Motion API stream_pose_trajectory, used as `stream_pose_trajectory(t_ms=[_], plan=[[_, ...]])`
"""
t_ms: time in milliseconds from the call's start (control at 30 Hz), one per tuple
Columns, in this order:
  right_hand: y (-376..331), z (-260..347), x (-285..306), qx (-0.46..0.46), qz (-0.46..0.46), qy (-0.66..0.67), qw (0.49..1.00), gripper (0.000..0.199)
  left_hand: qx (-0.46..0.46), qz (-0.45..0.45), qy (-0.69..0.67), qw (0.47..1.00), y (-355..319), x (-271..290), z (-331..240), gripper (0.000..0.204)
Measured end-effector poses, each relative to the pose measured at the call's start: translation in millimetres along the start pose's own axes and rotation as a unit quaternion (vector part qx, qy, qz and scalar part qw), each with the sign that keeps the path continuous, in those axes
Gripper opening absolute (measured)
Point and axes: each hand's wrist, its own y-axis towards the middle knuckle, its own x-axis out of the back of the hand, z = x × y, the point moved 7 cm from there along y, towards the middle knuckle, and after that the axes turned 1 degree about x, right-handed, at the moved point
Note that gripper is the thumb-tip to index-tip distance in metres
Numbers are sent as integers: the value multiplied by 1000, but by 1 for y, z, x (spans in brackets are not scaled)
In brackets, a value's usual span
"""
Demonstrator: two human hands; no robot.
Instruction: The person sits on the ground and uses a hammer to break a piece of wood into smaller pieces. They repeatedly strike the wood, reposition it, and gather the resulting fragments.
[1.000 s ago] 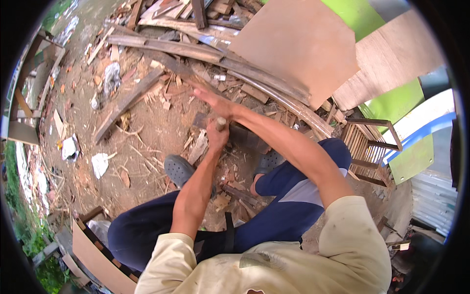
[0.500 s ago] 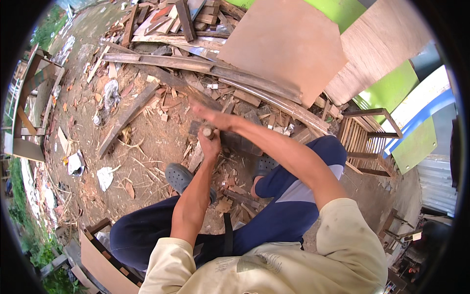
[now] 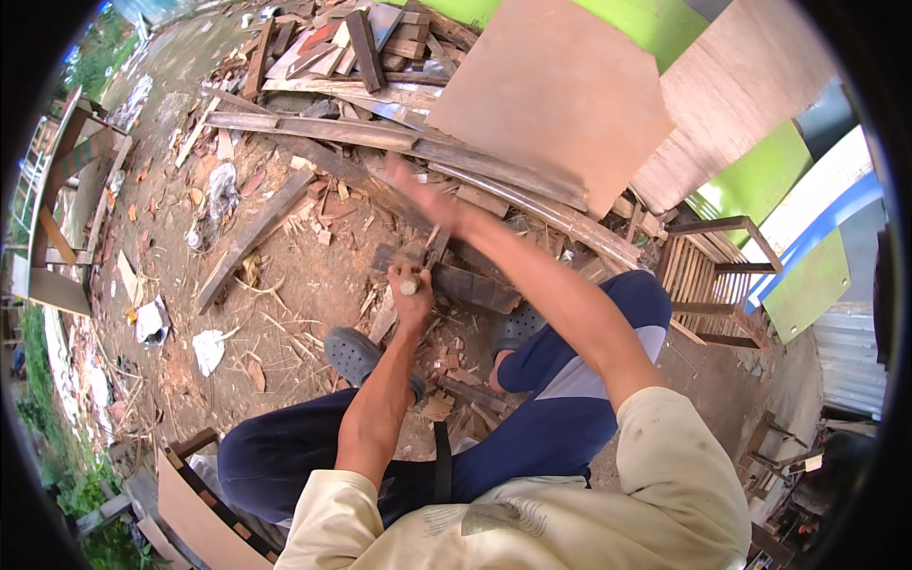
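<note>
Frame centre: left hand [image 3: 413, 304] clamped round a handle [image 3: 409, 284], near dark wood block [image 3: 483, 288]. Right hand [image 3: 435, 202] apart, higher; blurred, grip unclear. Judged best: handle steady, firm hold.

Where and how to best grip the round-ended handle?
Probably just below the top of the handle, wrapped from the person's side, as the left hand does: its round end faces up toward the camera, so a wrap-around hold should suit.
</note>
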Motion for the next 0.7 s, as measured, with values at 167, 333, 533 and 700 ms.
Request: stream_pose_trajectory(t_ms=[167, 333, 533, 700], plan=[[-19, -46, -70, 1, 25, -48, 999, 89, 38, 24, 53, 998, -6, -13, 9, 16], [-70, -81, -239, 4, 209, -140, 968, 80, -21, -92, -147, 985, -60, -12, 56, 21], [-76, -16, -158, 18, 51, -160, 986, 67, -129, -79, 116, 982, -57, 36, 29, 35], [-67, -53, -51, -181, -47, -333, 924, 47, 177, 13, -255, 951, -27, 40, 65, 26]])
